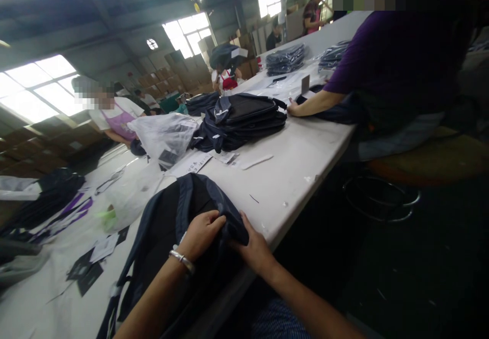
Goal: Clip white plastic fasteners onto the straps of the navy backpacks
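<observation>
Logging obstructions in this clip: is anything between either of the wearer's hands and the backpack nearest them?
Nothing visible is. The left hand is on the backpack, and the right hand is at its edge, though some fingers are hidden. The stacked bags sit farther up the table, beyond both hands.

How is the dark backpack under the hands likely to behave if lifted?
The backpack would probably sag, since its fabric looks bunched between the left hand and right hand. It is likely light for its size, as it lies fairly flat. Rolling seems unlikely, given how broadly it rests on the table.
</observation>
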Demonstrator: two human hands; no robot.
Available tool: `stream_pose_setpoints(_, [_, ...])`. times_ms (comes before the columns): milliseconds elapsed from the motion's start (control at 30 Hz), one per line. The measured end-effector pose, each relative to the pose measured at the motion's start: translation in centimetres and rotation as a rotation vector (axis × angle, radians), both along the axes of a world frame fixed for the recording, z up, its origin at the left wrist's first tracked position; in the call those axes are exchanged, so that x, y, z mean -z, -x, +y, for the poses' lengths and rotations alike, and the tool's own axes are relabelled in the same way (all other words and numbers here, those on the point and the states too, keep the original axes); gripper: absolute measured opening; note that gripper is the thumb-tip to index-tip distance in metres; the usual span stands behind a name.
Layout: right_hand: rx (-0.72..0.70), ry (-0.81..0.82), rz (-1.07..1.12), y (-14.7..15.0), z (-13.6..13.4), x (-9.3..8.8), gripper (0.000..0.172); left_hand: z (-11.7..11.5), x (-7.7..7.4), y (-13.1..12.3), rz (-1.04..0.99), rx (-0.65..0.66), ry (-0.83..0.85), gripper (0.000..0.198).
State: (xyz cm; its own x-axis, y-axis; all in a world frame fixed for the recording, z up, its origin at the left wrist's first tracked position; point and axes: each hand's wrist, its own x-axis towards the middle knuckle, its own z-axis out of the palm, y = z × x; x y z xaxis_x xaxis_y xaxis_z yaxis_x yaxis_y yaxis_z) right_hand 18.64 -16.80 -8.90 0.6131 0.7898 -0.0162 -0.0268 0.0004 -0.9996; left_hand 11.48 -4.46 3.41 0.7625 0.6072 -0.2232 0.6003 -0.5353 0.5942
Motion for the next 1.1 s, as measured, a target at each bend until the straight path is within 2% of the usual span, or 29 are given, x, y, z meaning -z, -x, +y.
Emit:
stream_pose_setpoints(133, [0.065,0.040,-0.147,0.1,0.2,0.8,0.062,-2.5,-0.9,0.0,0.149,0.041,-0.304,0.045])
stream_pose_setpoints(267, [0.115,-0.013,-0.192,0.5,0.2,1.3,0.055,-5.3,-0.1,1.5,0.172,0.119,-0.605,0.054])
stream_pose_setpoints(367, [0.100,-0.021,-0.245,0.6,-0.1,0.8,0.049,-5.7,0.5,2.5,0.196,0.107,-0.644,0.043])
stream_pose_setpoints(433, [0.114,-0.009,-0.374,0.4,-0.4,0.3,0.047,-5.6,0.4,2.7,0.205,0.080,-0.644,0.039])
stream_pose_setpoints(533, [0.213,0.034,-0.621,-0.2,-1.0,-0.3,0.042,-5.8,0.1,2.6,0.197,0.063,-0.651,0.038])
stream_pose_setpoints(600, [0.220,0.047,-0.700,-0.7,-1.3,-0.4,0.038,-6.1,0.3,2.5,0.187,0.068,-0.672,0.041])
stream_pose_setpoints(733, [0.138,0.028,-0.631,-1.7,-1.6,-0.6,0.028,-6.6,1.5,2.8,0.148,0.108,-0.690,0.053])
stream_pose_setpoints(833, [0.143,-0.004,-0.523,-2.3,-1.6,-0.8,0.025,-6.3,1.9,3.1,0.090,0.087,-0.654,0.050])
stream_pose_setpoints(867, [0.129,-0.008,-0.502,-2.5,-1.6,-0.8,0.028,-6.2,1.8,3.2,0.073,0.067,-0.637,0.046])
stream_pose_setpoints(1000, [-0.006,-0.030,-0.458,-3.3,-1.2,-0.4,0.066,-5.5,1.2,3.6,0.043,-0.049,-0.568,0.033])
stream_pose_setpoints(1100, [-0.080,-0.053,-0.440,-4.0,-0.6,0.1,0.078,-4.8,1.3,4.2,-0.007,-0.077,-0.498,0.029])
